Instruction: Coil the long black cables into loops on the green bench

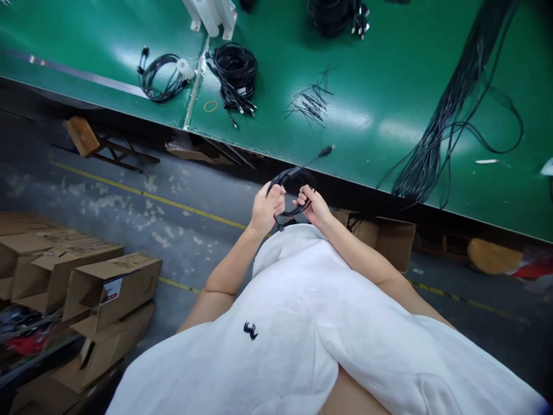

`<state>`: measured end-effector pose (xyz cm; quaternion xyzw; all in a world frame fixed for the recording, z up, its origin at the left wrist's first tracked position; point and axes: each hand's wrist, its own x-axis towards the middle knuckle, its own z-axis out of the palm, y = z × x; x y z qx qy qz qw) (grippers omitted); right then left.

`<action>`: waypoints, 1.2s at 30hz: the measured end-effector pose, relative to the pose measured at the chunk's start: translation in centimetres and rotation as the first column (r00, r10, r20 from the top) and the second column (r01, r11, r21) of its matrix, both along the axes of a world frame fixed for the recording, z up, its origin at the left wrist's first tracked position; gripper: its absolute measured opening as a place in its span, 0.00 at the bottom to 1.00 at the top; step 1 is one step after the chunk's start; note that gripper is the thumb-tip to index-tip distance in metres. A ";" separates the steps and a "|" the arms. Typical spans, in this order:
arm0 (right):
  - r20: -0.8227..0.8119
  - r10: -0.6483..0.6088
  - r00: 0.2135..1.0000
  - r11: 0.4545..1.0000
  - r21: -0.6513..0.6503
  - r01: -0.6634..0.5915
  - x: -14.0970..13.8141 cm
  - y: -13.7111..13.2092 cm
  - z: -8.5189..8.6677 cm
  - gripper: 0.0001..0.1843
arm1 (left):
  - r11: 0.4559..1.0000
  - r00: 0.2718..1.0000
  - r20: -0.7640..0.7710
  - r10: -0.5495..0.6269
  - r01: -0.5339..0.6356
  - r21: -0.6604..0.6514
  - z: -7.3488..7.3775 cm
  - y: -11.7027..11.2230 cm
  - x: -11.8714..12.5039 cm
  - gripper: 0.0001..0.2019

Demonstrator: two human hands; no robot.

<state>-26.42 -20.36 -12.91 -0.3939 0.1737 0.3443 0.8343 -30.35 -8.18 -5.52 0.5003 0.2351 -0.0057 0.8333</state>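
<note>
Holding a coiled black cable (287, 175) beside the tabletop's near edge (276, 154), we have left hand (266, 206) and right hand (316, 206) around it, fingers curled closed.

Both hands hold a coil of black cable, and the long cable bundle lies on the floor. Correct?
No: the head view shows the long cable bundle lying on the green table, not the floor. The left hand and right hand do hold the coil.
</note>
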 end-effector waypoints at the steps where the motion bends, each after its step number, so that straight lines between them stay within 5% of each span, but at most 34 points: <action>1: -0.048 0.000 0.999 1.000 0.028 0.002 -0.1 0.7 0.0 0.21 | 0.997 0.998 -0.004 0.064 -0.064 -0.042 -0.2 0.0 -0.1 0.17; 5: -0.069 -0.087 0.994 0.996 -0.024 0.085 0.5 1.7 0.1 0.22 | 0.976 0.991 -0.071 0.110 -0.122 -0.181 -1.0 0.9 -0.1 0.18; 9: 0.194 0.201 0.960 0.967 -0.194 -0.163 2.3 -0.1 1.1 0.19 | 0.943 0.986 -0.069 -0.150 0.122 -0.311 -1.9 2.7 -0.7 0.21; 11: 0.393 0.465 0.793 0.858 -0.418 -0.297 3.7 -1.1 2.3 0.15 | 0.890 0.948 -0.069 -0.310 0.264 -0.372 -2.3 3.1 -1.0 0.21; 15: 0.474 0.857 0.200 0.513 -0.818 -0.259 6.9 -1.8 5.6 0.10 | 0.799 0.894 -0.065 -0.443 0.361 -0.480 -2.3 3.1 -0.6 0.23; 18: 0.442 0.897 0.017 0.432 -0.866 -0.251 9.0 -1.5 6.8 0.12 | 0.801 0.896 -0.025 -0.443 0.383 -0.461 -1.8 3.4 0.4 0.21; 20: 0.495 0.867 0.054 0.488 -0.824 -0.287 10.2 -1.4 6.7 0.14 | 0.809 0.886 -0.003 -0.464 0.423 -0.408 -1.3 3.5 1.1 0.19; 22: 0.561 0.801 0.208 0.598 -0.741 -0.305 11.0 -1.4 5.8 0.16 | 0.849 0.908 -0.008 -0.418 0.388 -0.360 -0.8 3.1 1.8 0.19; 25: 0.534 0.617 0.578 0.774 -0.544 -0.324 10.8 -1.1 3.7 0.19 | 0.941 0.977 -0.044 -0.207 0.186 -0.284 -0.5 1.8 3.1 0.20; 28: 0.218 0.333 0.917 0.930 -0.237 -0.281 8.8 -0.8 1.2 0.24 | 0.977 0.998 -0.055 0.022 -0.033 -0.212 -0.9 0.4 4.9 0.19; 30: -0.018 0.217 0.976 0.973 -0.073 -0.218 7.9 -0.8 -0.4 0.25 | 0.971 0.990 -0.073 0.122 -0.134 -0.199 -1.4 -0.2 6.0 0.18; 33: -0.056 0.344 0.937 0.939 0.009 -0.344 10.5 -1.8 -2.8 0.24 | 0.956 0.974 -0.140 0.179 -0.206 -0.209 -1.8 -0.5 7.2 0.17; 36: 0.159 0.488 0.858 0.839 -0.358 -0.411 19.5 -3.1 -5.4 0.18 | 0.947 0.948 -0.214 0.234 -0.272 -0.171 -1.7 -0.5 7.4 0.17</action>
